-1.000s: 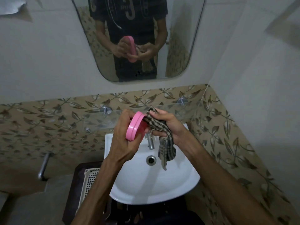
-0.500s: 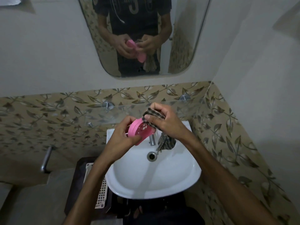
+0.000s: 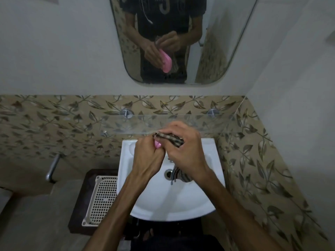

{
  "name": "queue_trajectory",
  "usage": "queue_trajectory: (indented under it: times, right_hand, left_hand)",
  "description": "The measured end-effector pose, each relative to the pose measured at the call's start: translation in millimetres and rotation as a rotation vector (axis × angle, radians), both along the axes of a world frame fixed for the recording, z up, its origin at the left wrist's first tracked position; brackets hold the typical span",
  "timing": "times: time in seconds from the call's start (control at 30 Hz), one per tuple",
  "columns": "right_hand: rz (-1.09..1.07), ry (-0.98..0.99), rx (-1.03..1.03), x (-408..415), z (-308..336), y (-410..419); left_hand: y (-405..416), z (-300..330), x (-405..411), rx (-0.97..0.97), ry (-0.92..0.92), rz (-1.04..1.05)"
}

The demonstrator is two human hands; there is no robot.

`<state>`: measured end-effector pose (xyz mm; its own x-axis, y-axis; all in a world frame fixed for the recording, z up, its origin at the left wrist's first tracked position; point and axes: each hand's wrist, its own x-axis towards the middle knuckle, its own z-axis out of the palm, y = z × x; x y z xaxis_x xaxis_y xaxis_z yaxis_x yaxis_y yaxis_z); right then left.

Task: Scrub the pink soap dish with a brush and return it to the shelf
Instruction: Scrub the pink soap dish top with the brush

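Our left hand (image 3: 146,156) curls round the pink plastic soap dish (image 3: 157,144), held over the back rim of the white ceramic basin (image 3: 181,205). Our right hand (image 3: 183,147) pinches a checked brown cloth (image 3: 170,138) against it. We should probably wipe every face firmly, keeping the dish steady. We count one dish, one cloth, one clear glass shelf (image 3: 224,124); no brush shows.

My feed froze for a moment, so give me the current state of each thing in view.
pink soap dish: gripped in the left hand, mostly hidden, over the basin.
checked cloth: held by the right hand, pressed to the dish, tail hanging.
basin: no water seen running.
glass shelf: bare where visible.
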<state>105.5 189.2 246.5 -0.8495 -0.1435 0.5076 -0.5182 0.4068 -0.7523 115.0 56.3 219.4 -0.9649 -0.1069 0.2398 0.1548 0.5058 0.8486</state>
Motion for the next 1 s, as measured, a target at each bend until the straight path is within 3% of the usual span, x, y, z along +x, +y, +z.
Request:
queue_trajectory:
  times: [0.1, 0.23, 0.33, 0.47, 0.6, 0.73, 0.87, 1.0]
  right_hand:
    - [-0.129, -0.122, -0.003, -10.8, -3.4, 9.8]
    - [0.042, -0.038, 0.015, 4.6, -6.2, -0.4]
    - [-0.183, -0.140, 0.026, -17.0, -8.9, 14.4]
    - [0.035, 0.011, 0.036, 5.1, -14.8, -4.1]
    - [-0.197, -0.164, 0.009, -21.4, -18.7, 10.0]
    - [0.064, 0.025, 0.021, 1.3, -24.1, -7.2]
    - [-0.220, -0.149, -0.051, -29.5, -25.6, 10.1]
    - [0.059, 0.027, -0.002, -4.0, -33.6, -6.3]
  left_hand:
    - [2.1, -6.1, 1.6, -0.091, 0.022, 0.019]
    - [1.7, -7.6, 4.3, -0.019, 0.069, 0.042]
    - [2.7, -6.0, 3.6, -0.081, 0.093, 0.022]
    - [-1.9, -5.0, 3.1, -0.019, 0.129, 0.053]
    - [-2.0, -9.6, 1.5, -0.095, 0.117, 0.063]
    - [-5.5, -9.4, 2.9, 0.082, 0.107, 0.045]
    - [-3.4, -6.7, 1.7, 0.006, 0.128, 0.067]
    - [-8.4, -10.6, 2.9, 0.126, 0.125, 0.042]
